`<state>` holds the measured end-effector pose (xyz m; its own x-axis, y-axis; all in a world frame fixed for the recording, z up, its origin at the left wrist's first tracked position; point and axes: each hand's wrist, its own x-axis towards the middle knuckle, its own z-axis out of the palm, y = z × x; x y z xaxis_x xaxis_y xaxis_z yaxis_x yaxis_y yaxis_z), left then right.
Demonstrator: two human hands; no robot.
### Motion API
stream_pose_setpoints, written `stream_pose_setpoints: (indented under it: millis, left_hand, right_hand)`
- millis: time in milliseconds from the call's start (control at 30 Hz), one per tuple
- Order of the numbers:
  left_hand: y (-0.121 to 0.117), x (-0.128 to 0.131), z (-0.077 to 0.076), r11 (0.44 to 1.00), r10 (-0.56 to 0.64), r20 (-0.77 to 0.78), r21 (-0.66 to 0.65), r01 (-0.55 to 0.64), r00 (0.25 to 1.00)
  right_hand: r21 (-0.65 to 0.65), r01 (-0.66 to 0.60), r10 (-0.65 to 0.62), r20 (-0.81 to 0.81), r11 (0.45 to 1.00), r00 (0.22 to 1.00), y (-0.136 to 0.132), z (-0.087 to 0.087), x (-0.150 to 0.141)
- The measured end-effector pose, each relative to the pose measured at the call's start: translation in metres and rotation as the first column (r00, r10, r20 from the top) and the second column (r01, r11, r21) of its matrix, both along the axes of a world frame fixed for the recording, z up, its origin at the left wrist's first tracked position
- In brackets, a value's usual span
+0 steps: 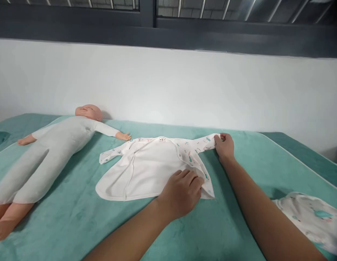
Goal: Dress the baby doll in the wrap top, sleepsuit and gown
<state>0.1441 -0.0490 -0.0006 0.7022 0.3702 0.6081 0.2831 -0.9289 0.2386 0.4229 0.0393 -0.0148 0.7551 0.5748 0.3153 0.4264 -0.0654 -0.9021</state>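
Observation:
A white baby shirt (pixel 154 163) with a small coloured print lies spread open on the green bed cover, its plain inside facing up and its neck label toward the wall. My right hand (pixel 225 145) pinches the cuff of the sleeve on the right. Closed over the shirt's right front panel is my left hand (pixel 183 188), its fingers curled at the panel's edge; the fingertips are partly hidden. The sleeve on the left lies flat, close to the hand of a baby doll (pixel 67 136) in a pale body suit, which lies on its back.
A second white printed cloth (pixel 312 217) lies crumpled at the right, partly behind my right forearm. The green cover (pixel 239 224) reaches back to a white wall (pixel 168 87). Above it runs a dark window frame (pixel 146 34) with metal bars.

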Motion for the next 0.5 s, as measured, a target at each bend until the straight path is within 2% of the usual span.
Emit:
stream_pose_setpoints:
  millis: [67,133,200,267,300,333,400,433,500]
  left_hand:
    - [0.002,0.0,0.002,0.999,-0.029,-0.001,-0.038,0.029,1.0]
    - [0.003,0.0,0.002,0.995,-0.052,0.002,-0.087,0.052,0.999]
    - [0.003,-0.001,0.001,0.99,-0.061,0.002,-0.127,0.061,0.998]
    - [0.003,-0.001,0.0,0.988,-0.046,0.007,-0.147,0.047,0.999]
    - [0.003,-0.002,0.0,0.988,-0.031,0.012,-0.154,0.032,0.999]
    - [0.003,-0.003,0.0,0.987,-0.012,0.015,-0.162,0.014,1.0]
    - [0.002,-0.004,0.001,0.981,0.021,0.013,-0.191,-0.018,1.0]
    - [0.002,-0.005,0.002,0.978,0.03,0.006,-0.207,-0.028,1.0]
    - [0.002,-0.006,0.003,0.974,0.036,-0.004,-0.225,-0.036,0.999]
  right_hand:
    - [0.119,-0.077,0.085,-0.065,0.99,0.994,0.003,-0.001,0.004]
    - [0.231,-0.103,0.133,-0.118,0.967,0.984,0.002,0.0,0.009]
    - [0.227,-0.019,0.036,-0.073,0.974,0.997,-0.003,0.002,0.012]
    - [0.095,0.091,-0.097,0.062,0.991,0.993,-0.011,0.005,0.01]
    - [-0.006,0.119,-0.117,0.14,0.993,0.983,-0.014,0.007,0.006]
    - [-0.119,0.117,-0.091,0.205,0.986,0.975,-0.018,0.008,0.002]
    - [-0.323,0.053,0.045,0.287,0.945,0.957,-0.022,0.01,-0.007]
    - [-0.384,0.03,0.104,0.322,0.923,0.941,-0.023,0.01,-0.011]
    - [-0.411,0.053,0.13,0.404,0.91,0.905,-0.023,0.01,-0.015]
